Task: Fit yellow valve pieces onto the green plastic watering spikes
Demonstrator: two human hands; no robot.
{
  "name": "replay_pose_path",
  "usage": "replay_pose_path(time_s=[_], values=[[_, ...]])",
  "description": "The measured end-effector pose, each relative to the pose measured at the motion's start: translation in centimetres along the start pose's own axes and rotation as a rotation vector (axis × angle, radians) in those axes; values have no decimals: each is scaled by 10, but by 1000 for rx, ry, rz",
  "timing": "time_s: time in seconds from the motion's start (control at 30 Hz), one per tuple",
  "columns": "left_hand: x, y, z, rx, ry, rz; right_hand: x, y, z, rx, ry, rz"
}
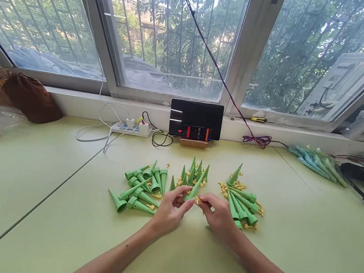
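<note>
My left hand [173, 210] is closed round the wide end of a green plastic watering spike [196, 187], whose point leans up and to the right. Between the fingertips of my right hand [219, 213] is a small yellow valve [198, 200], close beside the spike's wide end; whether the two touch I cannot tell. To the left lies a pile of green spikes [144, 195] with a few yellow valves among them. Several spikes stand upright [192, 172] just beyond my hands. On the right, more green spikes [242, 207] lie on and beside a heap of yellow valves [222, 187].
A phone [196, 133] leans on a dark screen [215, 118] at the back of the table [69, 229]. Left of it are a white power strip [132, 129] and cables. A brown bag [31, 97] stands at the far left; plastic-wrapped items [317, 163] lie at the right.
</note>
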State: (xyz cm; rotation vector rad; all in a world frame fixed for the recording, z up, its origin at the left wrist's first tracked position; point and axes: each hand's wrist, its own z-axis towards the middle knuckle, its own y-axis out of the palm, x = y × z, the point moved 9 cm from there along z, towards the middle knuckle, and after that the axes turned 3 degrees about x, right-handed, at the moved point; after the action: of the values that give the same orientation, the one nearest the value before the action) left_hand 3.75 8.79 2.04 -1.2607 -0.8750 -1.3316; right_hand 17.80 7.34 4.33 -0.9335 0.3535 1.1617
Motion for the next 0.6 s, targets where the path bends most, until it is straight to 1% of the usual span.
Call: replay_pose_path(time_s=[0.1, 0.33, 0.43, 0.6], values=[[-2, 1, 0, -8, -1, 9, 1, -1, 1, -8, 33, 0], [-4, 1, 0, -18, 25, 33, 12, 3, 0, -59, 168, 47], [-3, 2, 0, -28, 40, 61, 17, 5, -1, -82, 263, 134], [1, 2, 0, -27, 68, 80, 26, 12, -5, -116, 448, 376]])
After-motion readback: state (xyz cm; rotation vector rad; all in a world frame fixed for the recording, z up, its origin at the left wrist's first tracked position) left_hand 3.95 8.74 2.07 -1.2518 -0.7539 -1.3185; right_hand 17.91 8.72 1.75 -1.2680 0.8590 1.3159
